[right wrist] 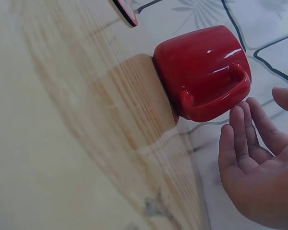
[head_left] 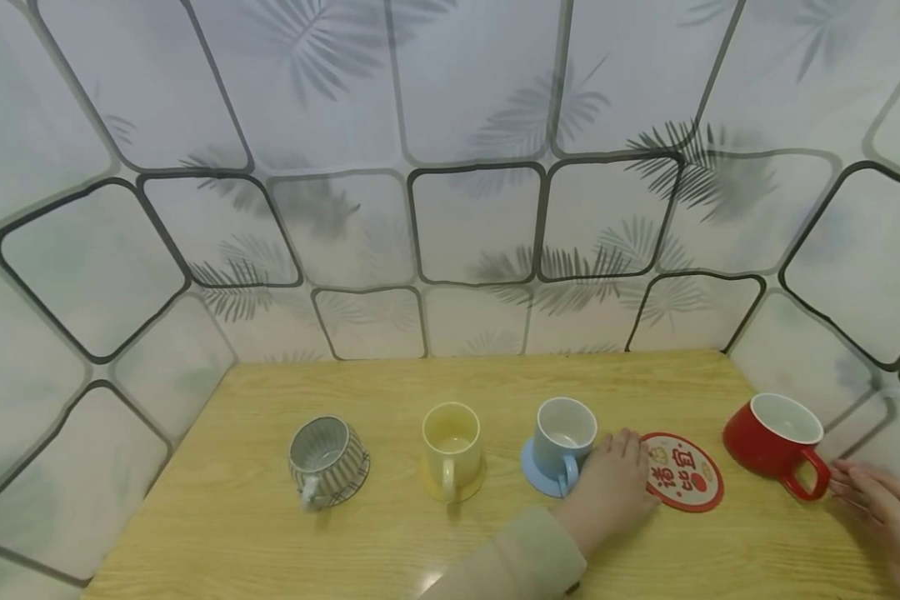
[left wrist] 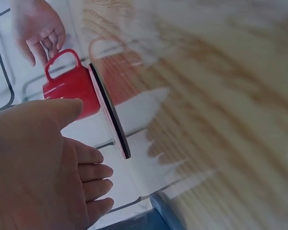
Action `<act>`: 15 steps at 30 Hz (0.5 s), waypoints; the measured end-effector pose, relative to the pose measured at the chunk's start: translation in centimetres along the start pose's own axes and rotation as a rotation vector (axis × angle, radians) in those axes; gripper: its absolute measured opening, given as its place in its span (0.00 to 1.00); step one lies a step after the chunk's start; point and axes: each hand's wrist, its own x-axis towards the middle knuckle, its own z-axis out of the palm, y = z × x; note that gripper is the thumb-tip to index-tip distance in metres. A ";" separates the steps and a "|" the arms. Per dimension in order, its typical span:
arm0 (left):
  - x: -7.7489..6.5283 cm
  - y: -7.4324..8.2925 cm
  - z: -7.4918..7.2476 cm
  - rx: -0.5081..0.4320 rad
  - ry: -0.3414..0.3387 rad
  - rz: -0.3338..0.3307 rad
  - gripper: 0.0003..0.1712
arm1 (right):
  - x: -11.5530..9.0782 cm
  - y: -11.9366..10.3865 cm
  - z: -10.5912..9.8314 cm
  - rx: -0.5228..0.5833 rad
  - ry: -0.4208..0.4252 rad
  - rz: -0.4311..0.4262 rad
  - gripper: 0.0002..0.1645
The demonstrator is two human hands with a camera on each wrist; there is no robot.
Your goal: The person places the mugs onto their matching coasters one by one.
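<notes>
My left hand (head_left: 615,487) is between the light blue mug (head_left: 555,446) and a round coaster (head_left: 682,472) with a red rim and red characters. Its fingers lie at the coaster's left edge; whether they touch it, I cannot tell. In the left wrist view, that hand's fingers (left wrist: 93,172) are extended with nothing held. A red mug (head_left: 765,442), white inside, stands on the table right of the coaster, its handle facing my right hand (head_left: 881,508). The right fingers (right wrist: 237,139) reach out, tips close to the mug's handle, without gripping it.
The light blue mug sits on a blue coaster (head_left: 532,473). Left of it is a yellow mug (head_left: 452,450) on a yellow coaster (head_left: 472,487), then a grey striped mug (head_left: 328,462) on its coaster. Patterned sheeting (head_left: 472,225) walls the back and sides of the wooden table (head_left: 270,550).
</notes>
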 end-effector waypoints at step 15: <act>1.0 0.5 0.5 0.027 -0.039 -0.030 0.44 | 0.6 0.4 0.3 -0.114 0.052 0.055 0.12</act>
